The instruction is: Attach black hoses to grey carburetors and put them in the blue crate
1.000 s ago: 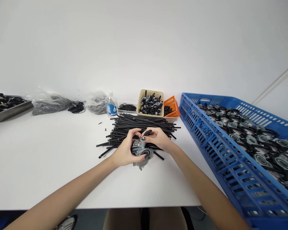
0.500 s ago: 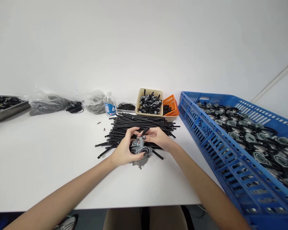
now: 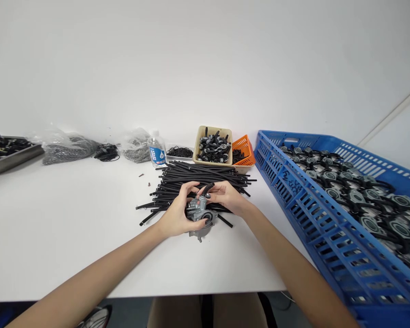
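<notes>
In front of me I hold a grey metal carburetor [image 3: 202,217] just above the table. My left hand [image 3: 177,215] is closed round its left side, with the thumb across the front by the round bore. On top of the body sits a carburetor cap [image 3: 208,187] with a black rubber boot, tilted up to the right. My right hand [image 3: 225,197] pinches this cap, its thumb at the near side; the other fingertips are partly hidden behind it. Black rubber hoses [image 3: 194,175] lie in a pile beneath and behind both hands.
To the right stands a blue crate [image 3: 287,191] filled with carburetors. At the back are a cream bin [image 3: 195,157] of caps, an orange basket [image 3: 248,150], a small tray of black rings [image 3: 179,151], a bottle [image 3: 156,150] and plastic bags [image 3: 68,148] of small parts. A metal tray [image 3: 15,157] stands far left.
The black boot on the cap shows more plainly, and my right thumb has shifted slightly to the right. My left hand keeps its hold on the carburetor.
</notes>
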The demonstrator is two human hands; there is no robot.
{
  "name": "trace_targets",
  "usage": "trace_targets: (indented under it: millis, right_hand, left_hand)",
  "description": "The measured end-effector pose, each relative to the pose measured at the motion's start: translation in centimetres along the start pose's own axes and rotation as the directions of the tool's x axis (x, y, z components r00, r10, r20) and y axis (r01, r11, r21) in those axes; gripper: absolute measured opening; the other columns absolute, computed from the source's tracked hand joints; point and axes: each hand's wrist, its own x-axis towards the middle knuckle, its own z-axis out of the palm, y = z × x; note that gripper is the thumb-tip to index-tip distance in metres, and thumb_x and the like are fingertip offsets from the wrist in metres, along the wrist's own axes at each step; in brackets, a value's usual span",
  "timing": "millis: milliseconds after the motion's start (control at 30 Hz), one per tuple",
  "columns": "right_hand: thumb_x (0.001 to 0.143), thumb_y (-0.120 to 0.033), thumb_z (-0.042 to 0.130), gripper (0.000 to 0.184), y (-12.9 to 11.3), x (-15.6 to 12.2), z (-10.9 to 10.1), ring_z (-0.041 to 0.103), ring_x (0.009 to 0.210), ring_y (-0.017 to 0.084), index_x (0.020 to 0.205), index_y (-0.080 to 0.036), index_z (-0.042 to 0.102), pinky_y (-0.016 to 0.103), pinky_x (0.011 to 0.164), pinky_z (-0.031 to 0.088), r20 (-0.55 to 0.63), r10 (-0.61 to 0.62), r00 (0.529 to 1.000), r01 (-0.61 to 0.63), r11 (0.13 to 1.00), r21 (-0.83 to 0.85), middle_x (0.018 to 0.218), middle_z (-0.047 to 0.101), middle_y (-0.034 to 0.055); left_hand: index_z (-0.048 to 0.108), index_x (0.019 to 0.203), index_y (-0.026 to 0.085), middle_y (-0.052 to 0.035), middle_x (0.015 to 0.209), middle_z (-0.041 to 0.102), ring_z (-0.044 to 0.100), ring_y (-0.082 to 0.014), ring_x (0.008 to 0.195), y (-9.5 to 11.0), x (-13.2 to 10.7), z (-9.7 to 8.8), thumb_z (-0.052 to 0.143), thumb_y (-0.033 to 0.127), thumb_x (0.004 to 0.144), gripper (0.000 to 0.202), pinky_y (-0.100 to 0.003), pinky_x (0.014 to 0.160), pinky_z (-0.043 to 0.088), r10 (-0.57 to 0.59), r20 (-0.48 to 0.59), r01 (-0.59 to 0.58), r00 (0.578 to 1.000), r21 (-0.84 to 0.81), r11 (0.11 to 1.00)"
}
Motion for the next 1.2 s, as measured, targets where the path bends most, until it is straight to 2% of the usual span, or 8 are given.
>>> trace_targets:
  millis: [167,333,500,600,733,900,1100,1200]
  right_hand:
    - [0.069,-0.038,0.084,0.031,-0.1,0.0,0.0,0.062,0.074,0.015,0.085,-0.014,0.073,0.031,0.073,0.052,-0.011,0.015,1.000,-0.016,0.997,-0.081,0.081,0.069,0.0033]
    - [0.066,-0.036,0.086,0.032,0.2,0.1,0.2,0.061,0.077,0.015,0.084,-0.016,0.068,0.028,0.073,0.050,-0.040,0.018,0.999,-0.020,0.998,-0.058,0.081,0.065,0.0009]
    - [0.069,-0.039,0.084,0.037,0.3,0.1,0.7,0.062,0.084,0.016,0.096,-0.016,0.072,0.029,0.078,0.049,-0.021,0.021,1.000,-0.023,0.995,-0.102,0.089,0.067,0.0029]
    - [0.073,-0.043,0.081,0.035,0.2,0.0,0.6,0.061,0.084,0.016,0.092,-0.014,0.073,0.029,0.079,0.049,0.009,0.016,1.000,-0.015,0.993,-0.119,0.087,0.066,0.0033]
    - [0.079,-0.049,0.075,0.036,-0.3,-0.3,0.0,0.061,0.079,0.014,0.083,-0.014,0.068,0.029,0.081,0.051,0.074,0.048,0.996,-0.048,0.999,-0.001,0.081,0.063,0.0018]
    - [0.069,-0.036,0.085,0.034,-0.7,-0.6,-0.7,0.064,0.083,0.014,0.079,-0.016,0.059,0.028,0.082,0.052,0.105,0.125,0.987,-0.134,0.988,0.082,0.083,0.064,0.0005]
    - [0.064,-0.035,0.088,0.047,0.0,-0.1,-0.1,0.064,0.093,0.017,0.102,-0.017,0.067,0.032,0.086,0.051,0.064,0.044,0.997,-0.044,0.999,-0.005,0.093,0.068,0.0040]
    - [0.067,-0.037,0.086,0.045,0.1,-0.1,0.3,0.063,0.094,0.018,0.104,-0.016,0.071,0.033,0.086,0.050,0.070,0.034,0.997,-0.028,0.996,-0.083,0.096,0.069,0.0050]
  left_hand:
    - [0.027,0.133,0.024,-0.0067,0.114,0.049,0.053,-0.0248,0.113,0.0,-0.1,0.0,0.075,0.029,0.067,0.082,-0.043,0.097,0.049,0.011,0.003,-0.011,1.000,0.006,1.000]
    - [0.026,0.132,0.025,-0.0064,0.114,0.047,0.052,-0.0247,0.113,0.0,-0.1,0.1,0.075,0.028,0.067,0.081,-0.042,0.096,0.050,0.013,-0.005,-0.012,1.000,0.022,1.000]
    - [0.025,0.129,0.024,-0.0061,0.113,0.046,0.053,-0.0233,0.109,-0.2,-0.1,0.1,0.075,0.030,0.067,0.080,-0.041,0.095,0.050,0.012,-0.013,-0.012,1.000,0.022,1.000]
    - [0.025,0.129,0.024,-0.0053,0.111,0.046,0.054,-0.0229,0.107,-0.2,-0.1,0.1,0.075,0.031,0.067,0.080,-0.041,0.095,0.050,0.012,-0.015,-0.011,1.000,0.030,0.999]
    - [0.026,0.130,0.024,-0.0054,0.111,0.048,0.054,-0.0233,0.108,0.0,-0.1,0.0,0.074,0.030,0.066,0.080,-0.042,0.094,0.050,0.013,-0.007,-0.012,1.000,0.026,1.000]
    - [0.028,0.131,0.024,-0.0040,0.107,0.048,0.054,-0.0225,0.105,0.1,0.0,0.0,0.074,0.027,0.064,0.081,-0.041,0.093,0.051,0.017,-0.006,-0.017,1.000,0.009,1.000]
    - [0.029,0.132,0.024,-0.0086,0.120,0.048,0.052,-0.0267,0.115,0.1,0.0,0.0,0.076,0.028,0.063,0.083,-0.043,0.096,0.050,0.017,-0.015,-0.017,1.000,0.019,1.000]
    - [0.029,0.132,0.024,-0.0084,0.120,0.047,0.053,-0.0260,0.113,0.1,0.0,-0.1,0.076,0.028,0.064,0.083,-0.044,0.098,0.049,0.017,-0.013,-0.017,1.000,0.017,1.000]
